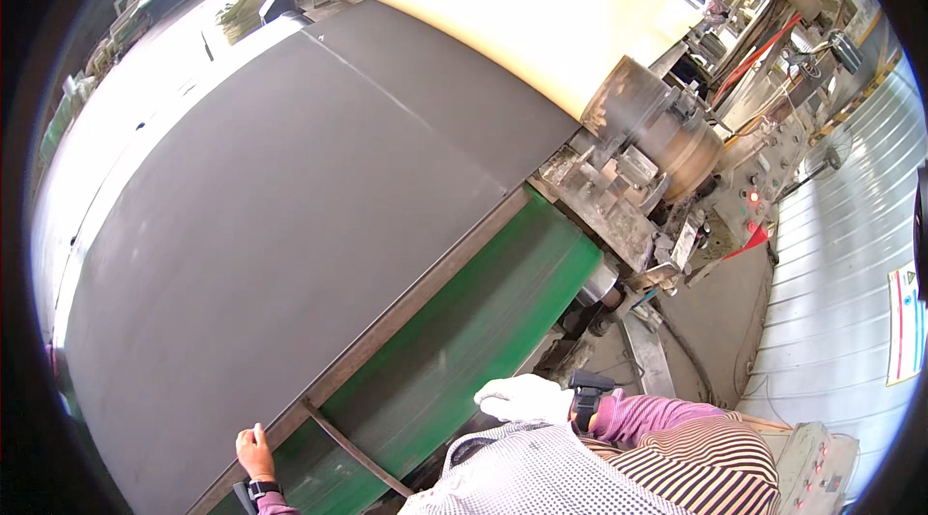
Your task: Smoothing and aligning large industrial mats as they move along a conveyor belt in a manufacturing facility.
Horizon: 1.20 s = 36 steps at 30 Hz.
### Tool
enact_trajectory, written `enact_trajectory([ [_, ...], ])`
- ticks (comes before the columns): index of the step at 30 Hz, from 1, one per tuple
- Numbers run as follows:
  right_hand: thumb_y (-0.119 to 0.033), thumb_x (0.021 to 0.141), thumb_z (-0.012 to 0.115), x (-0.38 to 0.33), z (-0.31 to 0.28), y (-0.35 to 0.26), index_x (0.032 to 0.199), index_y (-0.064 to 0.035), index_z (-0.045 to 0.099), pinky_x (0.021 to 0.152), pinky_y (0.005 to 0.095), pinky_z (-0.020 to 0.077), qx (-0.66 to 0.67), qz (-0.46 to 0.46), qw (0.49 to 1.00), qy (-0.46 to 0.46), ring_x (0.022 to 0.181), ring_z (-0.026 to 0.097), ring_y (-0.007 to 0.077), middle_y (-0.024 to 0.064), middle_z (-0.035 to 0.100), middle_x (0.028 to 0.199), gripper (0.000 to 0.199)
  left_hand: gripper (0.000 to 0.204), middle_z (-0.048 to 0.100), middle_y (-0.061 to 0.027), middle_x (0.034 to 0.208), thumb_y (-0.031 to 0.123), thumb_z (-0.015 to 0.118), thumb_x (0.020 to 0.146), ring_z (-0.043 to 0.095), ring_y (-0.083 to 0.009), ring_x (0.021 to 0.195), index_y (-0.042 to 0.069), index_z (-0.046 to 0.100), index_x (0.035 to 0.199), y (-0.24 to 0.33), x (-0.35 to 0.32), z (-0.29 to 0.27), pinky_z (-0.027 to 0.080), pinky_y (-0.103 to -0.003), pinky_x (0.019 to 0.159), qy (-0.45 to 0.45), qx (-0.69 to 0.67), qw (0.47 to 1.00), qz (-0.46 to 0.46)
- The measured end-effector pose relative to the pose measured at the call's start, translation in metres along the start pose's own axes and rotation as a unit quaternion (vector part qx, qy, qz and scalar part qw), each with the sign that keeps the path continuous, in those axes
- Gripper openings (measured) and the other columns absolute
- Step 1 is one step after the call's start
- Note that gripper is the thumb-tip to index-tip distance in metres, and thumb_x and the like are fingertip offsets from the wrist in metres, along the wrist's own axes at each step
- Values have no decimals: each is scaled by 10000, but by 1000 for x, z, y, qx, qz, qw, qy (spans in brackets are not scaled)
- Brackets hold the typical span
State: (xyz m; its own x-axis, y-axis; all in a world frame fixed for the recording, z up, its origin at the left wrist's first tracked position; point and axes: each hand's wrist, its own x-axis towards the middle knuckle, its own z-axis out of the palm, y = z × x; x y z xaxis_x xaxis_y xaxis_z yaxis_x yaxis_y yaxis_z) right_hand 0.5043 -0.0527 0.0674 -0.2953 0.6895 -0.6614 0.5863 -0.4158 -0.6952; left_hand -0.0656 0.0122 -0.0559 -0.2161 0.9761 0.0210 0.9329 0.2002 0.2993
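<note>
My left hand [254,454], bare, with a dark band at the wrist, is at the near edge of a wide dark grey sheet [280,196]. Its fingers are curled over the metal rail [411,297] along that edge. My right hand [522,399] wears a white glove, close to my body and beside the near side of a green belt [464,293]. The glove's fingers are bent together; what they may hold is hidden. A black device [587,399] is strapped on the right wrist.
Pale yellow sheeting [512,2] runs over a large roller [657,123] at the far side. Machine parts and a control panel with red lights [754,196] stand on the right, beside a corrugated wall [841,254]. A thin bar [358,449] crosses the green belt. Another person [713,7] is far off.
</note>
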Motion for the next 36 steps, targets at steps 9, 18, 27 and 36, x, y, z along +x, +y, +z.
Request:
enact_trajectory([
  [9, -437, 943, 467, 7, 5, 18, 1218, -118, 572, 862, 341, 492, 13, -63, 998, 3, 925, 647, 231, 110, 669, 1031, 434, 313, 637, -125, 863, 306, 617, 877, 586, -304, 905, 11, 687, 797, 166, 9, 23, 462, -410, 817, -22, -23, 994, 109],
  [18, -413, 943, 481, -11, -9, -2, 1201, -103, 582, 846, 348, 505, 116, -12, 993, -10, 903, 655, 244, 119, 671, 1023, 415, 438, 617, -138, 845, 439, 604, 856, 580, -320, 872, 16, 662, 755, 307, 25, 69, 443, -428, 788, -14, 38, 984, 173],
  [27, -218, 811, 602, -86, -75, -193, 998, -139, 605, 589, 386, 504, -110, -622, 772, 72, 692, 624, 266, 49, 622, 767, 203, 374, 510, -171, 1359, 259, 505, 965, 478, -334, 1263, 16, 556, 1245, 179, 32, 63, 387, -438, 1023, -81, 28, 972, 218],
  [36, -197, 904, 594, -148, -96, -239, 1073, -55, 653, 553, 262, 473, -276, -705, 637, 145, 627, 567, 120, 15, 623, 727, 229, 441, 648, -161, 858, 342, 460, 972, 603, -360, 841, -9, 660, 792, 54, -4, 19, 467, -460, 741, 53, 79, 994, 59],
])
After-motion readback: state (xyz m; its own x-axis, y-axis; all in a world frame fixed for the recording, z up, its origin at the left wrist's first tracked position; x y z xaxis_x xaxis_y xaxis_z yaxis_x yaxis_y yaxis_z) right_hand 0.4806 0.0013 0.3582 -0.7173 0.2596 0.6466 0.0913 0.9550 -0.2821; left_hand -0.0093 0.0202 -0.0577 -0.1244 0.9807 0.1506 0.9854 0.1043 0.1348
